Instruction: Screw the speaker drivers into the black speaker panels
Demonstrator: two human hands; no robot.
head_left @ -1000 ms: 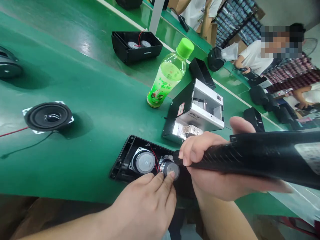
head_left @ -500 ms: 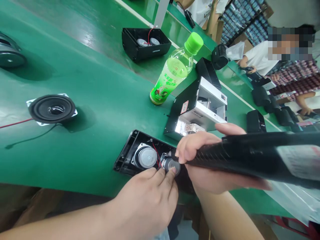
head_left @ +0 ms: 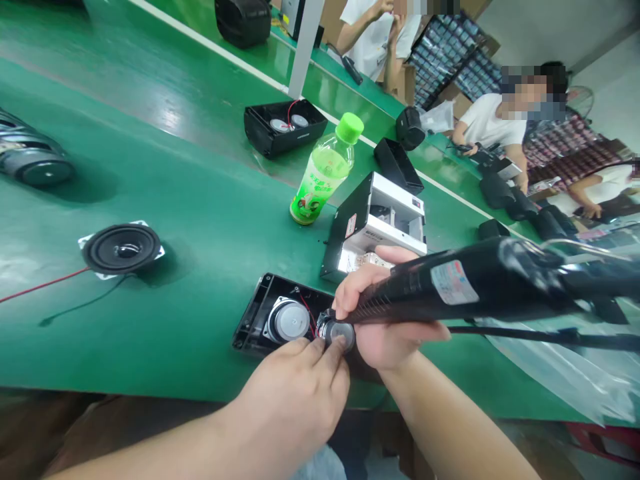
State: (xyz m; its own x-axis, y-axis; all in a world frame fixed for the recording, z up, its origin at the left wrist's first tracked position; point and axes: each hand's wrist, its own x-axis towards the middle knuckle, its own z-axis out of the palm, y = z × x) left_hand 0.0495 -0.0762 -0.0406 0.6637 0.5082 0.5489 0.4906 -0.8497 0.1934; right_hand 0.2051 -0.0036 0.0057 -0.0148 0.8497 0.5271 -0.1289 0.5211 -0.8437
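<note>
Speakers (head_left: 292,321) in black panel (head_left: 256,317): 2 | handheld tool (head_left: 420,292): 1 | bottle (head_left: 320,185): 1

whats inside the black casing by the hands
The casing holds two speakers and a red wire. The left hand, right hand and black tool cover part of its middle and right, hiding anything beneath.
</note>
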